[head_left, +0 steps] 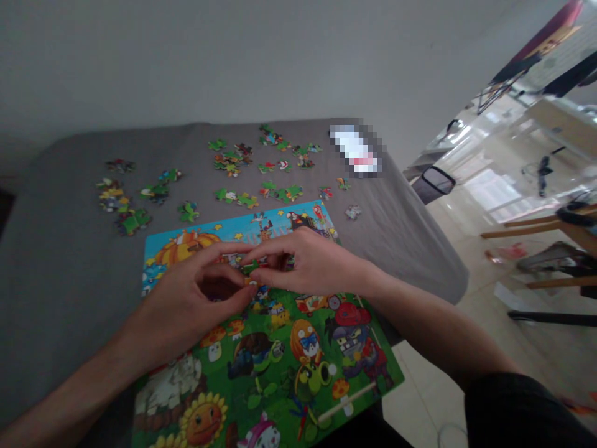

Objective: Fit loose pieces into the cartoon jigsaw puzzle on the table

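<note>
Pinching one small puzzle piece point(249, 268) together, the left hand point(186, 305) and right hand point(308, 264) meet over the puzzle board point(280, 373); loose pieces point(233, 162) lie beyond the board.

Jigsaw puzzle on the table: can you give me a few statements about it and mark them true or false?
1. The left hand and right hand meet over the puzzle board, pinching one small puzzle piece. True.
2. The loose pieces lie between the person and the board. False: they are scattered beyond it, on the far part of the table.
3. A cartoon sunflower shows near the board's close edge. True.
4. The table cover is red. False: it is grey.
</note>
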